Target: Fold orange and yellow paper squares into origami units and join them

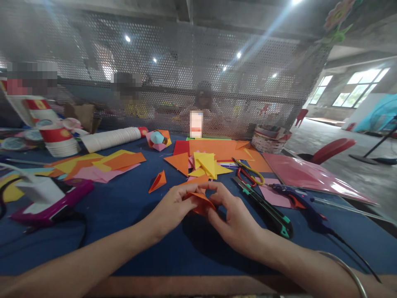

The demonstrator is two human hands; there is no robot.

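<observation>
Between my two hands, just above the blue tabletop, is a folded piece of orange paper. My left hand pinches its left side with thumb and fingers. On the right side, my right hand grips the same paper, fingers curled round its edge. Beyond my hands lie yellow folded paper pieces on a pile of orange and pink sheets. A small folded orange piece stands on the table to the left of them. A finished-looking multicoloured paper shape sits farther back.
At right lie a utility knife, scissors, a glue gun and a pink sheet pack. Left are a purple power strip, coloured sheets and stacked paper cups. A woven basket stands before the perforated screen.
</observation>
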